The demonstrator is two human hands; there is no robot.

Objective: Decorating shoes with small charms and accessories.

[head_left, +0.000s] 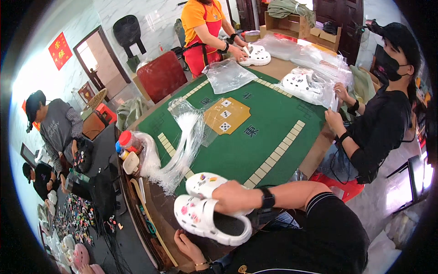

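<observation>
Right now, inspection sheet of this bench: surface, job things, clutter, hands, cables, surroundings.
Surface: green game table, tan centre panel with dice tiles.
Job things: two white clogs with charms at the near edge.
Clutter: clear bags; bundle of clear plastic ties; red-lidded jar; more clogs in bags on the far side.
Hands: right hand grips the clogs from above; left hand below them, open, at the table edge.
Cables: black cords hang on the left.
Surroundings: three people work at the table or beside it; loose charms on the floor to the left; red chair.
</observation>
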